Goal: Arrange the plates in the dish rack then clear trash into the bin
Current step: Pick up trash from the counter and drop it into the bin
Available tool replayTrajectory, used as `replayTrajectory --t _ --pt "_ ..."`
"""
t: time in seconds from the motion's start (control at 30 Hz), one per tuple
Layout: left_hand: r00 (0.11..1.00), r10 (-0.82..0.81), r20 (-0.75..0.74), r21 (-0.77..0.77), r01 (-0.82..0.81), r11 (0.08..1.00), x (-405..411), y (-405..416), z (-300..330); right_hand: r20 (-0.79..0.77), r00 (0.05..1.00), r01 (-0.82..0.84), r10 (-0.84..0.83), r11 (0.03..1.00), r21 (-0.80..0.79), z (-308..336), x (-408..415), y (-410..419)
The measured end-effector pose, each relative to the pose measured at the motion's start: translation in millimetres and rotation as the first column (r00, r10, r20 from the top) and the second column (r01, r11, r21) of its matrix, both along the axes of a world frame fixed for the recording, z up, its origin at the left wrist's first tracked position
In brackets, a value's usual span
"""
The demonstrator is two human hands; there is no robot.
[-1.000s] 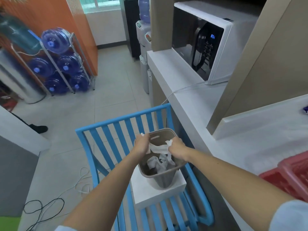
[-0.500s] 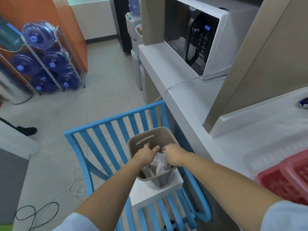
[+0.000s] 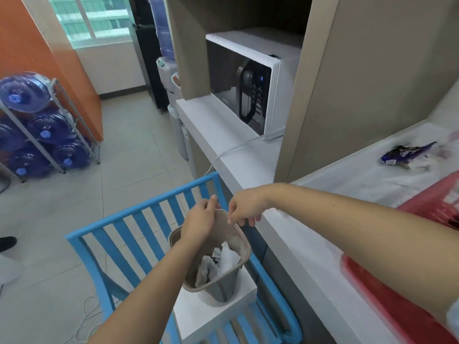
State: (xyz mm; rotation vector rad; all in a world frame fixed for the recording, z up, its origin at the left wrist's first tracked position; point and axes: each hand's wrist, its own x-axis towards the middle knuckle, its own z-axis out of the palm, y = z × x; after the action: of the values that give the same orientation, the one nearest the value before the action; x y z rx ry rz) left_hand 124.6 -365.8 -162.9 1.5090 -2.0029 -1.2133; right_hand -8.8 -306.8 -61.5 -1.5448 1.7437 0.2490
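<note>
Both hands have risen out of the bin (image 3: 238, 247) since 0.5 s ago and now hover above its far rim. The left hand (image 3: 198, 223) has its fingers curled loosely together, holding nothing visible. The right hand (image 3: 244, 207) has fingers drooping, slightly spread, empty. Crumpled white tissues (image 3: 223, 261) lie inside the bin, which stands on a white box (image 3: 211, 311) on the blue chair (image 3: 139, 234). A purple wrapper (image 3: 404, 153) lies on the counter (image 3: 310, 256).

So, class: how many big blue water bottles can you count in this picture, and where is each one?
6 visible. Five lie on the metal rack at left: one on top, two in the middle, two at the bottom. One stands on the water dispenser. Others may be hidden.
</note>
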Motion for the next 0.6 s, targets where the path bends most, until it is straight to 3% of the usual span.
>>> replayTrajectory --t 0.2,0.33,0.47,0.6 --pt "0.936 -0.078 -0.344 -0.151 0.027 0.988 -33 32 67 0.023 0.994 0.113 -0.111 0.98 -0.165 76 -42 48" --pt "0.847 -0.245 -0.472 -0.163 0.189 0.968 -61 68 98 0.051 0.973 0.231 -0.225 0.943 -0.239 98 -87 86" --pt "0.794 -0.438 -0.422 -0.119 0.43 0.895 -110 96 112 0.083 0.919 0.391 -0.385 0.873 -0.291 108 -141 116" --pt "0.774 -0.528 -0.35 -0.077 0.538 0.84 -166 106 112 0.121 0.843 0.532 -0.524 0.779 -0.332 111 -197 144"
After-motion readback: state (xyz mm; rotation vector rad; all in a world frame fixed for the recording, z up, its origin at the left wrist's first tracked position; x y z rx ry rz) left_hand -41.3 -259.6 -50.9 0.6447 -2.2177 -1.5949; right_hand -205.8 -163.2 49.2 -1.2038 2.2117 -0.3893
